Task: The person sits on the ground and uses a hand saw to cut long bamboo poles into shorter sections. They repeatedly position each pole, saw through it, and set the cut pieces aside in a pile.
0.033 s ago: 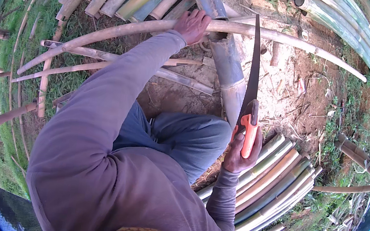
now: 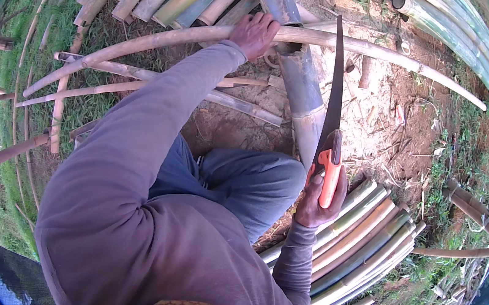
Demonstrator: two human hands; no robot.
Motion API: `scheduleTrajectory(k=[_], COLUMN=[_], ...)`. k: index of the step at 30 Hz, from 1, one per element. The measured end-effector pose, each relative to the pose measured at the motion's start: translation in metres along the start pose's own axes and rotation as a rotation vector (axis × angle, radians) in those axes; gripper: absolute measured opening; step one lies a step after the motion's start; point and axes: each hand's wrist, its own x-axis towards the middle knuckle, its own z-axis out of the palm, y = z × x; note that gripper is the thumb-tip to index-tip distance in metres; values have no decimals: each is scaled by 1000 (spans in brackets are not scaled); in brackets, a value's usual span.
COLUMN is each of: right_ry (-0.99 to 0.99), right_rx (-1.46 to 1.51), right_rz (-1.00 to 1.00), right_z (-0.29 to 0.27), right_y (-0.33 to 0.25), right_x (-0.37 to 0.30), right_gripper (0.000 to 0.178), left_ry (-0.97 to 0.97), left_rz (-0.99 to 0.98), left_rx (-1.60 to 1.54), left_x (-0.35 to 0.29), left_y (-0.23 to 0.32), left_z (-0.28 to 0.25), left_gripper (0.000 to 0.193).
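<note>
Pinning the long bamboo pole (image 2: 357, 47) near the top centre of the frame, my left hand (image 2: 254, 33) clamps over it to steady it. My right hand (image 2: 318, 199), at centre right, grips the orange-handled saw (image 2: 332, 102), blade laid across the pole.

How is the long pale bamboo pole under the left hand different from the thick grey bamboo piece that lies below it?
The pale bamboo pole is slender, yellowish and runs across the view; the thick grey bamboo piece is much wider, bluish grey and runs away from the person. The left hand grips the pole, and the saw in the right hand crosses it. Both are round bamboo stems.
</note>
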Motion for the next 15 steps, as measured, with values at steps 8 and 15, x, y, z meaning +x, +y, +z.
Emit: scheduleTrajectory(k=[8, 15], right_ry=[-87, -127], right_rx=[122, 116], right_rz=[47, -28], right_z=[21, 28], right_y=[23, 40], right_x=[37, 54], right_gripper=[59, 57], left_ry=[131, 254], left_rz=[-4, -175], left_rx=[-72, -264], left_x=[8, 61], left_y=[6, 37], left_z=[2, 9], left_gripper=[52, 44])
